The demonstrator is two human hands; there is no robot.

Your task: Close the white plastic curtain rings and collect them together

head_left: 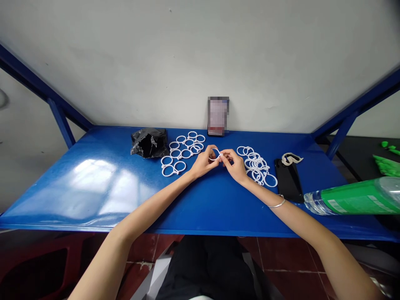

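Observation:
Over the middle of the blue table (206,208), both hands meet at one white ring (213,155) with a small knob on its rim. My left hand (203,163) grips the ring's left side between thumb and fingers. With a pinch, my right hand (233,165) holds the knob at the ring's right side; the fingertips partly hide it. Left of my hands, several white rings (168,171) lie spread out, mostly side by side. Close to my right hand, several more white rings (270,180) overlap in a loose heap.
A crumpled black plastic bag (149,143) sits at the back left. A phone with a blurred screen (218,116) leans on the wall. At right lie a black phone (289,183), a whitish strap-like item (291,158) and a green-labelled bottle (356,196). Blue frame bars (61,121) flank the table.

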